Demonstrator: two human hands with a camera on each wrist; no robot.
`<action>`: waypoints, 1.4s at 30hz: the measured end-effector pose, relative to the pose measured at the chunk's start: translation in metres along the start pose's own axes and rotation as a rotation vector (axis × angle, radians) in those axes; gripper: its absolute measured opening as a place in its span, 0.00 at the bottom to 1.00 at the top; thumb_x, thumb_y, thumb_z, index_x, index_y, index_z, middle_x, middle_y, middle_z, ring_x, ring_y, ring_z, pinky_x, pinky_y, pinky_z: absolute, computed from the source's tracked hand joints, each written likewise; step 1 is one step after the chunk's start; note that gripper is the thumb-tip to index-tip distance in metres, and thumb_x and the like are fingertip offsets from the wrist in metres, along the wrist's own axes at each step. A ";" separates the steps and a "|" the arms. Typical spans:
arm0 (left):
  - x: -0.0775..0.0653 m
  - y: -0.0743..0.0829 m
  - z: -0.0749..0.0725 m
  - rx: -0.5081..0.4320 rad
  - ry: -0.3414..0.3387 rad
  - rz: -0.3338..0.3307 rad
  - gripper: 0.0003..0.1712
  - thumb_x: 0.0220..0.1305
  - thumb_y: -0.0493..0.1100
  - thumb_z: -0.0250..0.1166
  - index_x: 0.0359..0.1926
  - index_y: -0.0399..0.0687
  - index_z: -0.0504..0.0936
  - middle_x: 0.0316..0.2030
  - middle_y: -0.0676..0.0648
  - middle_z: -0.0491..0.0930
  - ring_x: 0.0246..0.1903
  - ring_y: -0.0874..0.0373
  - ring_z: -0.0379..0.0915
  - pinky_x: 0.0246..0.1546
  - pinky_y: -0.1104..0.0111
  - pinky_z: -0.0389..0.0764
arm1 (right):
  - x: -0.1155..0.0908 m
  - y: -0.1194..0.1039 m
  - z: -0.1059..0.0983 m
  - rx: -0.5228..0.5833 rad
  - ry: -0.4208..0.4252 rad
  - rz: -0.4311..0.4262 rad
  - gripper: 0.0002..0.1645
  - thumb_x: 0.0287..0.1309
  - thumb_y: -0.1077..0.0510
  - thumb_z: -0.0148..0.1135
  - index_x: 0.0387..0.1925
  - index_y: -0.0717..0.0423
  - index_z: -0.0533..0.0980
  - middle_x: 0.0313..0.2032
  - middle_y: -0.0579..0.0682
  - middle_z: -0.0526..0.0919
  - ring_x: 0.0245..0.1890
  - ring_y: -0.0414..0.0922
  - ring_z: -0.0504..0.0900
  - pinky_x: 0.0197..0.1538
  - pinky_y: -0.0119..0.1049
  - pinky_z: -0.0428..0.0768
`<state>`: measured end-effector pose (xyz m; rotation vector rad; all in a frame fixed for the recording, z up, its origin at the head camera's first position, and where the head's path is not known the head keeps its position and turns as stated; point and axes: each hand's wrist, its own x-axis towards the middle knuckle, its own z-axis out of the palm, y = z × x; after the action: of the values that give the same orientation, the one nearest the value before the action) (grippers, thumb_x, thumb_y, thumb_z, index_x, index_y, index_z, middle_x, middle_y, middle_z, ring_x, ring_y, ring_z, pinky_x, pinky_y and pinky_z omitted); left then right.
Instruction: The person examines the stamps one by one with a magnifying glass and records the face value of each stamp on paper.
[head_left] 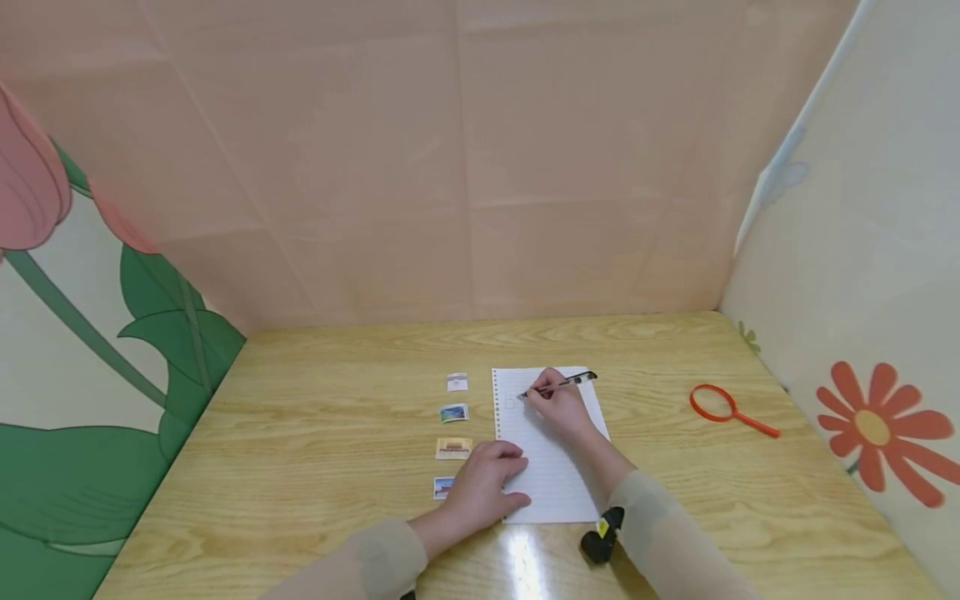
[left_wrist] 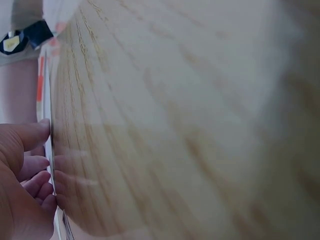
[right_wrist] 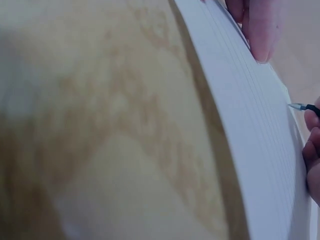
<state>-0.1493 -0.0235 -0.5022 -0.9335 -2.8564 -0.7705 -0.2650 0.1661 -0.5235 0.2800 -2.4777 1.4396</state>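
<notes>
A sheet of lined paper [head_left: 551, 492] with punched holes down its left side lies on the table. My right hand [head_left: 562, 412] pinches a pen [head_left: 579, 379] near its tip, over the upper part of the sheet. Faint writing [head_left: 510, 403] shows just left of the tip. In the right wrist view the pen's pointed metal tip [right_wrist: 297, 106] is right at the paper surface. My left hand [head_left: 486, 483] rests on the sheet's lower left edge, fingers relaxed and slightly spread. Its fingertips [left_wrist: 44, 127] appear at table level in the left wrist view.
Several small picture cards [head_left: 453, 413] stand in a column left of the paper, the lowest card [head_left: 442, 488] partly behind my left hand. A red magnifying glass [head_left: 757, 424] lies to the right on the wooden table [head_left: 315, 450]. A pinkish wall covering [head_left: 465, 167] rises behind.
</notes>
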 end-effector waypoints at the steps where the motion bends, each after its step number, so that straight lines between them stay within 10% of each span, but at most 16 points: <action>1: 0.000 0.000 0.000 -0.001 0.000 -0.001 0.29 0.53 0.51 0.76 0.55 0.45 0.84 0.56 0.50 0.78 0.56 0.54 0.69 0.61 0.64 0.68 | 0.000 0.000 0.000 0.002 0.000 0.003 0.08 0.50 0.67 0.65 0.26 0.55 0.73 0.22 0.44 0.74 0.24 0.38 0.71 0.26 0.26 0.68; 28: 0.001 0.000 -0.002 0.000 -0.018 -0.003 0.29 0.55 0.51 0.75 0.55 0.45 0.84 0.56 0.50 0.78 0.56 0.54 0.70 0.61 0.64 0.68 | 0.001 0.005 -0.006 0.008 0.019 -0.015 0.09 0.51 0.69 0.65 0.24 0.57 0.73 0.21 0.44 0.73 0.23 0.37 0.70 0.26 0.26 0.67; 42: 0.001 0.000 -0.002 0.003 -0.024 -0.004 0.28 0.54 0.51 0.75 0.55 0.44 0.84 0.55 0.49 0.78 0.56 0.53 0.70 0.61 0.63 0.68 | -0.004 0.006 -0.011 0.008 -0.135 -0.028 0.07 0.53 0.67 0.64 0.27 0.55 0.74 0.23 0.44 0.76 0.22 0.38 0.70 0.25 0.27 0.68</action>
<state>-0.1501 -0.0241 -0.5003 -0.9441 -2.8798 -0.7609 -0.2613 0.1788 -0.5246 0.4248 -2.5631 1.4655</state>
